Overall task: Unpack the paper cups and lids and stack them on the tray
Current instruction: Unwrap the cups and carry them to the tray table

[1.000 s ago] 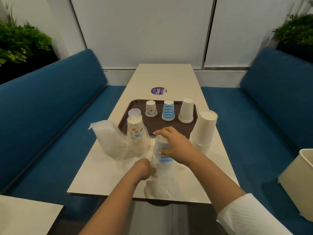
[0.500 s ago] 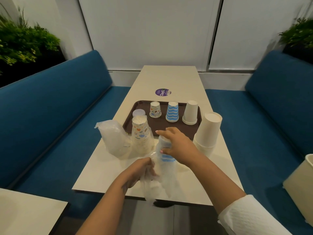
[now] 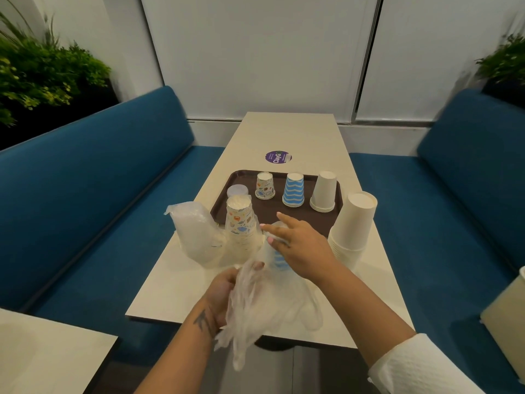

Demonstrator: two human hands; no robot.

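A stack of blue-striped cups stands upside down near the table's front, partly inside a clear plastic wrapper. My right hand grips the top of that stack, index finger stretched out. My left hand clutches the wrapper, pulled down below the table edge. On the brown tray stand a patterned cup, a blue-striped cup, a white cup and a clear lid, all upside down.
A wrapped stack of patterned cups and a bag of lids stand left of my hands. A tall white cup stack stands right of the tray. Blue benches flank the table; a beige bin sits at right.
My left hand has pulled the plastic wrapper down and toward me, off the blue-striped stack. My right hand has stayed on top of the stack, its index finger now extended.
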